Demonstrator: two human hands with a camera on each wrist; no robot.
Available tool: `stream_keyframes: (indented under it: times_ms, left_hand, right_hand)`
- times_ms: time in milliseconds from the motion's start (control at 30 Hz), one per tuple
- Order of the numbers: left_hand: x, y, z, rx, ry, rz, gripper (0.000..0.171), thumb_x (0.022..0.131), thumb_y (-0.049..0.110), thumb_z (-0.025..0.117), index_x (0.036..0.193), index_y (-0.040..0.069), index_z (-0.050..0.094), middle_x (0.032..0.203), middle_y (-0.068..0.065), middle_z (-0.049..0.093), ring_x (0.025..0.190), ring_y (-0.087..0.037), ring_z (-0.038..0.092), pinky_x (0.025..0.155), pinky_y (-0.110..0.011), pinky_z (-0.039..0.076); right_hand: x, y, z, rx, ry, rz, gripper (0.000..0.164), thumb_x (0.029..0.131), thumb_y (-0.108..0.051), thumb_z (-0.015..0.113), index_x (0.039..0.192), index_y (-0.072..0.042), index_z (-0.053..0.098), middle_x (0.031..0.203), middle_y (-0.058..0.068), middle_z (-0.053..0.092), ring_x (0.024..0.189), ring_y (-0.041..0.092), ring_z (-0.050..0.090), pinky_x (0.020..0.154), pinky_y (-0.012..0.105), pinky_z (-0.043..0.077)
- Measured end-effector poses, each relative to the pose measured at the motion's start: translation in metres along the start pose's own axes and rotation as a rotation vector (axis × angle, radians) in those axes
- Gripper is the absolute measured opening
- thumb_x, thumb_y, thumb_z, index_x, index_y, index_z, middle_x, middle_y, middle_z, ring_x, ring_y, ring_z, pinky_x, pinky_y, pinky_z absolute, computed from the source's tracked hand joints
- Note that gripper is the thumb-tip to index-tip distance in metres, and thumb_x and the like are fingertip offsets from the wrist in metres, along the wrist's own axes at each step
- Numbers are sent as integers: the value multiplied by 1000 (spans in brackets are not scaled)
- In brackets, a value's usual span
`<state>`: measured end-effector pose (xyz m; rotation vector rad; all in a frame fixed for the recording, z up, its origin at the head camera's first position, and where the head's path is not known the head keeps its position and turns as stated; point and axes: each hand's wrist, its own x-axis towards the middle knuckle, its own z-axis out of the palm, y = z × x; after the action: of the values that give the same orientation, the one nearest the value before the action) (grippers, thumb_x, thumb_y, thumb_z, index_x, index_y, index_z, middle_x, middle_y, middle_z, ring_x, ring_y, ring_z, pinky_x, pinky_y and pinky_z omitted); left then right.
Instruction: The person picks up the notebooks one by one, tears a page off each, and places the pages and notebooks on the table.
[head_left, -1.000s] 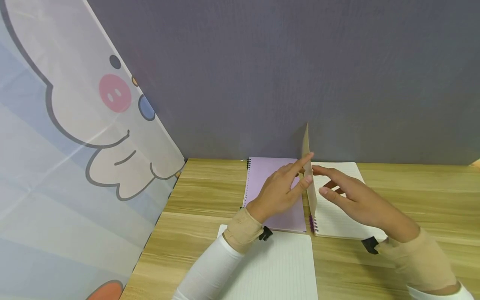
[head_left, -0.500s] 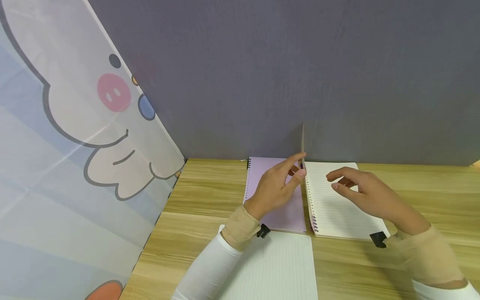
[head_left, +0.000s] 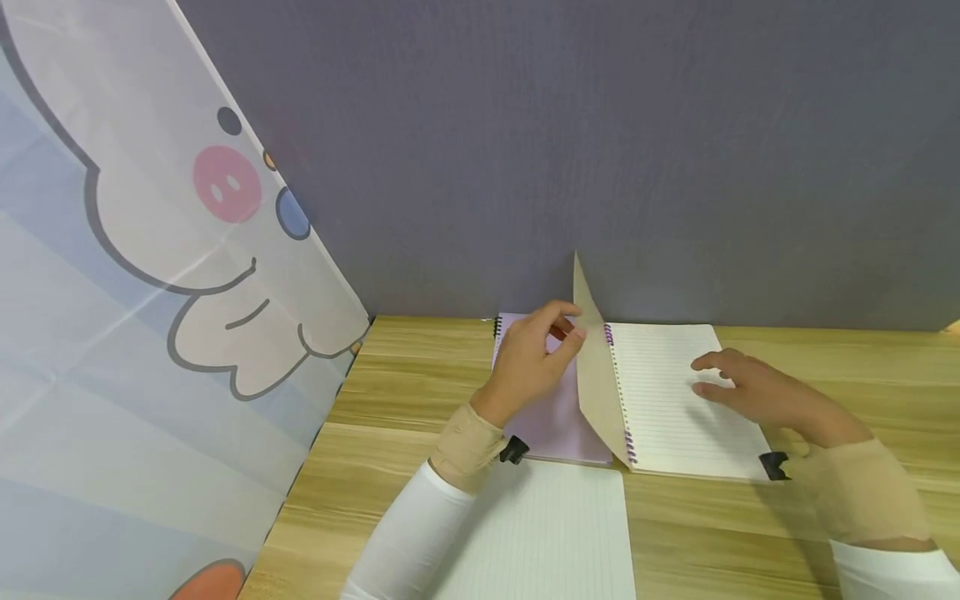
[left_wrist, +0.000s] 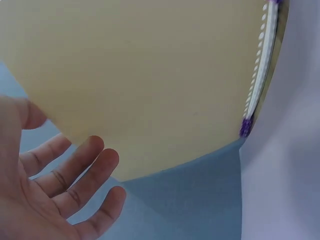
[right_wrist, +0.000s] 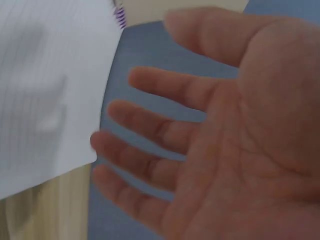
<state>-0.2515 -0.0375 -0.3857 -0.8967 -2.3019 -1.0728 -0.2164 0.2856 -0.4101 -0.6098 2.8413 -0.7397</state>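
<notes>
A spiral notebook [head_left: 667,392] with purple coils lies open on a lined page. Its tan cover [head_left: 596,375] stands half raised, leaning left and bowed. My left hand [head_left: 528,350] holds the cover's free edge lightly. In the left wrist view, the tips of the thumb and one finger pass behind the cover [left_wrist: 160,80], and other fingers [left_wrist: 90,150] lie in front of it. Over the right part of the lined page hovers my right hand [head_left: 757,392], fingers relaxed and spread, holding nothing. A lilac notebook [head_left: 555,425] lies under the left hand, partly hidden.
Nearer me, another lined notebook [head_left: 555,525] lies on the wooden table [head_left: 397,392], partly covered by the left forearm. A dark grey panel [head_left: 525,150] rises along the table's back edge. On the left hangs a cartoon-printed sheet [head_left: 150,333].
The tan cover has swung left past upright together with my left hand, baring the lined page. My right hand has drawn away from it to the right.
</notes>
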Motion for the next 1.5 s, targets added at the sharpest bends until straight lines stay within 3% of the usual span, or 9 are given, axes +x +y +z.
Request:
stream_keyframes:
  times_ms: [167, 367, 667, 767, 833, 900, 967, 1067, 1500]
  left_hand:
    - [0, -8, -12, -9, -39, -55, 18, 89, 24, 51, 102, 18, 60, 68, 14, 50, 59, 0, 48, 53, -20, 37]
    - [1, -16, -23, 115, -150, -108, 18, 85, 17, 53, 101, 22, 61, 59, 11, 45, 49, -4, 40, 51, -21, 35]
    - [0, -21, -38, 218, -371, -224, 23, 85, 19, 58, 107, 24, 59, 57, 6, 44, 47, -9, 39, 48, -25, 34]
    - [-2, -23, -42, 283, -447, -278, 24, 86, 21, 59, 109, 25, 58, 56, 5, 44, 47, -10, 40, 73, -25, 41]
    - [-3, -25, -44, 316, -490, -306, 25, 86, 22, 60, 110, 25, 58, 57, 6, 45, 50, -11, 41, 93, -29, 32]
    - [-4, -28, -45, 331, -523, -336, 26, 85, 23, 61, 111, 25, 58, 57, 6, 47, 51, -11, 44, 94, -30, 32]
    - [-6, -31, -45, 329, -549, -368, 28, 84, 22, 61, 112, 23, 58, 59, 5, 49, 53, -11, 45, 78, -28, 42]
    - [-8, -36, -44, 327, -587, -422, 30, 83, 22, 63, 113, 22, 59, 66, 6, 53, 57, -13, 49, 52, -28, 40]
    - [-16, -54, -37, 293, -681, -532, 37, 81, 22, 63, 118, 26, 56, 101, 2, 54, 64, -17, 46, 49, -26, 36]
  right_hand:
    - [1, 15, 6, -24, -66, 23, 53, 89, -42, 54, 123, -2, 47, 126, 24, 39, 113, 46, 37, 85, 54, 33]
    - [1, 24, 10, -39, -123, 78, 57, 88, -45, 54, 122, 0, 47, 124, 26, 38, 109, 48, 40, 82, 53, 36]
    - [2, 31, 12, -102, -83, 68, 62, 79, -45, 64, 116, 2, 51, 121, 27, 42, 106, 49, 41, 83, 54, 35]
    - [2, 32, 14, -109, -62, 41, 66, 72, -43, 71, 115, 3, 52, 119, 28, 43, 104, 50, 41, 83, 56, 34]
    - [2, 31, 15, -105, -58, 36, 70, 68, -42, 74, 116, 2, 51, 119, 27, 42, 103, 50, 39, 82, 57, 34]
    - [1, 31, 16, -97, -61, 37, 73, 65, -42, 75, 118, 2, 49, 120, 26, 40, 103, 50, 38, 79, 58, 34]
    - [0, 30, 17, -86, -69, 49, 76, 64, -42, 76, 120, 1, 47, 122, 24, 37, 103, 48, 36, 78, 58, 35]
    - [0, 30, 17, -81, -76, 58, 76, 65, -42, 75, 121, 0, 45, 123, 23, 35, 103, 46, 34, 77, 57, 35]
    - [0, 33, 20, -63, -73, 70, 77, 63, -45, 75, 121, -3, 45, 123, 21, 35, 103, 44, 33, 77, 57, 35]
